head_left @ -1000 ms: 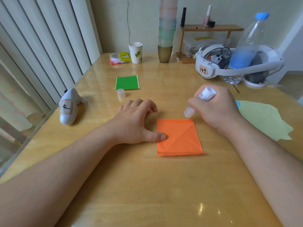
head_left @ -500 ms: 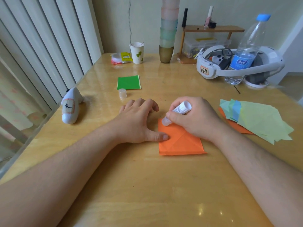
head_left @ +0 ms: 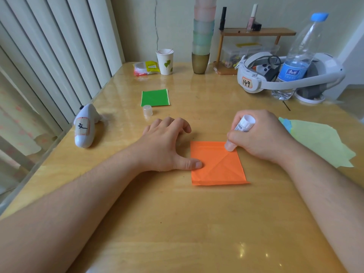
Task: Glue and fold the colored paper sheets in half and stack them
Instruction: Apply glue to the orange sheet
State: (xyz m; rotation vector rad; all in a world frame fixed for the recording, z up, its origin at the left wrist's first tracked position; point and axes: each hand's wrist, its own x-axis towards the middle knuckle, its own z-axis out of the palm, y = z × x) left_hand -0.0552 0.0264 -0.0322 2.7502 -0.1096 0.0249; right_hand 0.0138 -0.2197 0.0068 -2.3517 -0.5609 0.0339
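Glue stick (head_left: pixel 239 133) shifted rightward, tip on orange paper's (head_left: pixel 218 166) far-right corner

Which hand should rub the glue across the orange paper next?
The right hand, probably: it already grips the glue stick, tip on the orange paper. The left hand pins the paper's edge.

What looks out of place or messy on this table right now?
Only small things: the glue cap sits loose beside the folded green sheet, and the spare sheets at the right lie fanned unevenly.
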